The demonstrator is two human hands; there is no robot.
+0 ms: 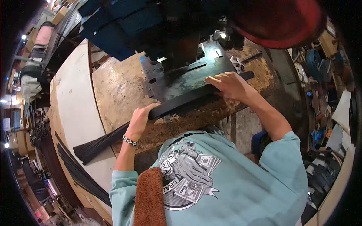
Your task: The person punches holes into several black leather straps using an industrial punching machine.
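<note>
Long black strip [188,100], flat across bench
</note>
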